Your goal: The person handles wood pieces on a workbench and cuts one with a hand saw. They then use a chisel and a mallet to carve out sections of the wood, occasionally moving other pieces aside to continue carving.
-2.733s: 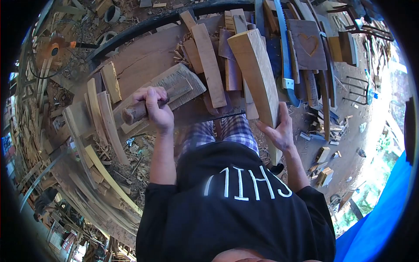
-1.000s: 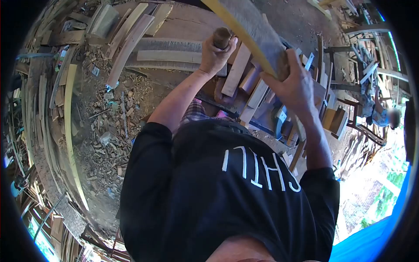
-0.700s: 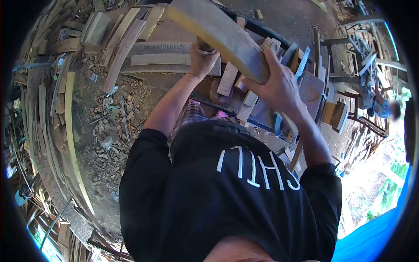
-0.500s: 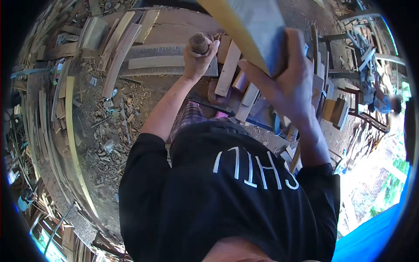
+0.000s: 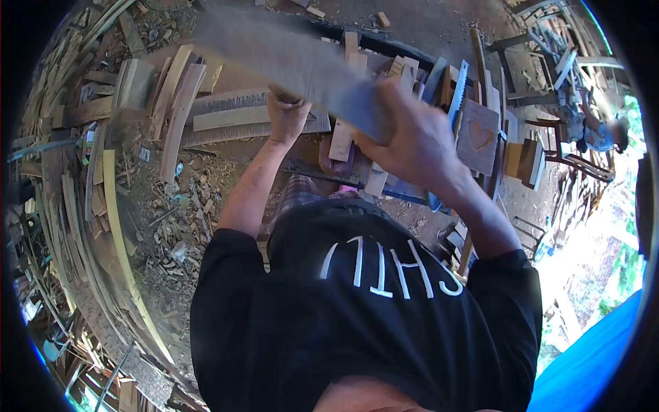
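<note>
Off to my left, a long curved strip (image 5: 117, 220) lies on the ground among wood chips (image 5: 171, 206) and stacked slats. Further in, two flat boards (image 5: 226, 120) lie side by side on the rough tabletop (image 5: 240, 79).

My left hand (image 5: 287, 118) is just beyond their right ends, raised on an outstretched arm and closed in a fist around a wooden handle (image 5: 283, 95). Only a dark stub of it shows, because the rest is hidden by the plank.

That plank (image 5: 295, 62) is up in the air in front of me. It slants from the upper left down to my right hand (image 5: 412, 141) and crosses just above my left fist. It is blurred, so I cannot make out its grain or edges. My right hand is clamped on its lower end, with the fingers wrapped over the top.

Short offcuts (image 5: 341, 137) lie jumbled on the tabletop under both hands. To the right of them a blue-framed saw (image 5: 458, 86) stands leaning, beside a dark board with a heart cut into it (image 5: 478, 134). At the far right, well apart from me, another person (image 5: 597, 130) is among the stacked timber.
</note>
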Demonstrator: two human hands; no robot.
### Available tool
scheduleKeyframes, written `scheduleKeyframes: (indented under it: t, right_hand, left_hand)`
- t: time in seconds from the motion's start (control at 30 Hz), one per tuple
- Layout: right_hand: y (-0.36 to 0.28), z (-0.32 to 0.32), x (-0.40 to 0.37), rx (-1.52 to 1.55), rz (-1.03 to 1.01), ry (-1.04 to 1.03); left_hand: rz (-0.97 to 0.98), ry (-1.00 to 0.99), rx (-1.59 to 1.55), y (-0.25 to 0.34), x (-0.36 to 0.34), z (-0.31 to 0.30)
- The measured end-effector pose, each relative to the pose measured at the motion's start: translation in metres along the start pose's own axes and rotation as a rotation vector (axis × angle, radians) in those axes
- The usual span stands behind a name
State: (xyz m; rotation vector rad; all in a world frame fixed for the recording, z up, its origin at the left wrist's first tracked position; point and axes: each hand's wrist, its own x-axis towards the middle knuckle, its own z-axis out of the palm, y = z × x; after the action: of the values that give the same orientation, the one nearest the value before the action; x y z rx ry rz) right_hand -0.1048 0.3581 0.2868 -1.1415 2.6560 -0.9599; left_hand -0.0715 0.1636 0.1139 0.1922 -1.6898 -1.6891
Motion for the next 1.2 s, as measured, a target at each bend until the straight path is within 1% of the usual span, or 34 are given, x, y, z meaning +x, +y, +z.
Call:
scheduleKeyframes:
  t: [0.03,0.07,0.1,0.17,0.2,0.23,0.3,0.33,0.37,0.43,0.47,0.5,0.57,0.6,0.67,0.7,0.77,0.8,0.83,0.87,0.9,0.93,0.97,1.0,1.03,1.07,1.1,1.13,1.17,1.2]
  right_hand:
    - [0.011,0.008,-0.002,-0.13,0.16,-0.255]
    - [0.019,0.013,-0.006,-0.075,0.199,-0.206]
    - [0.018,0.009,0.0,-0.08,0.19,-0.201]
    - [0.005,-0.003,0.004,-0.105,0.011,0.049]
    - [-0.001,-0.008,0.007,-0.008,-0.001,0.061]
    - [-0.003,-0.008,0.006,-0.008,0.006,0.064]
    - [-0.009,-0.008,0.004,0.128,-0.132,0.208]
    - [-0.003,0.001,-0.001,0.134,-0.092,0.126]
    - [0.008,0.011,-0.004,0.132,-0.089,0.129]
    - [0.02,0.021,0.001,-0.006,0.197,-0.28]
    - [0.021,0.018,0.0,-0.082,0.181,-0.18]
    - [0.014,0.01,0.005,-0.081,0.182,-0.185]
    - [-0.003,-0.011,0.016,0.01,0.009,0.01]
    - [-0.014,-0.019,0.019,0.01,0.019,0.012]
    - [-0.033,-0.031,0.021,0.129,-0.201,0.232]
    - [-0.024,-0.021,0.018,0.125,-0.199,0.237]
    - [0.004,0.006,0.007,-0.123,0.066,-0.216]
    - [0.005,0.007,0.006,-0.126,0.061,-0.212]
    - [0.007,0.007,0.005,-0.129,0.118,-0.23]
    - [0.01,0.006,0.01,-0.137,0.162,-0.25]
    - [0.004,0.002,0.012,-0.134,0.164,-0.264]
    - [-0.006,-0.007,0.015,-0.045,0.084,-0.144]
    - [-0.013,-0.014,0.018,0.038,0.001,-0.012]
    - [-0.017,-0.017,0.018,0.038,0.003,-0.009]
    - [-0.022,-0.021,0.017,0.122,-0.044,0.075]
    - [-0.024,-0.022,0.016,0.207,-0.092,0.155]
    - [-0.019,-0.02,0.015,0.207,-0.093,0.153]
    - [-0.007,-0.014,0.012,0.126,-0.024,0.11]
    - [0.006,-0.007,0.008,0.046,0.046,0.068]
    - [0.017,-0.003,0.006,0.042,0.101,0.04]
  left_hand:
    - [-0.018,-0.01,0.028,0.003,0.003,-0.001]
    - [-0.065,0.011,0.08,0.006,0.005,0.002]
    - [-0.055,0.015,0.077,0.0,0.01,0.001]
    - [-0.195,-0.07,-0.126,-0.013,0.004,-0.008]
    - [-0.2,-0.066,-0.136,-0.008,0.005,-0.007]
    - [-0.203,-0.074,-0.137,0.0,0.006,-0.005]
    - [-0.191,0.011,-0.164,0.016,0.007,0.0]
    - [-0.102,-0.034,-0.102,0.004,0.008,-0.008]
    - [-0.102,-0.038,-0.104,-0.007,0.004,-0.008]
    - [-0.055,0.23,-0.024,-0.011,0.006,-0.004]
    - [-0.317,0.0,-0.1,-0.008,0.008,-0.018]
    - [-0.322,0.003,-0.099,-0.004,0.009,-0.017]
    - [-0.269,-0.03,-0.148,0.001,0.006,-0.016]
    - [-0.274,-0.038,-0.149,-0.001,0.004,-0.016]
    - [-0.129,-0.109,-0.001,-0.01,0.002,-0.022]
    - [-0.127,-0.114,-0.005,-0.022,0.001,-0.028]
    - [0.215,-0.209,0.374,-0.048,0.0,-0.038]
    - [0.051,-0.115,0.16,-0.045,-0.006,-0.034]
    - [0.057,-0.115,0.158,-0.034,-0.003,-0.025]
    - [-0.051,-0.029,0.033,-0.025,0.005,-0.015]
    - [-0.183,0.055,-0.085,-0.018,0.001,-0.013]
    - [-0.2,0.054,-0.078,-0.017,-0.006,-0.016]
    - [-0.148,0.002,-0.07,-0.018,-0.008,-0.017]
    - [-0.091,-0.05,-0.064,-0.015,-0.005,-0.015]
    - [-0.088,-0.052,-0.067,-0.012,0.0,-0.011]
    - [-0.125,0.0,-0.064,-0.008,0.005,-0.007]
    - [-0.164,0.053,-0.06,0.001,0.01,-0.003]
    - [-0.391,0.126,-0.117,0.013,0.014,-0.002]
    - [-0.391,0.126,-0.115,0.01,0.017,-0.004]
    - [-0.294,0.121,-0.221,0.006,0.025,-0.006]
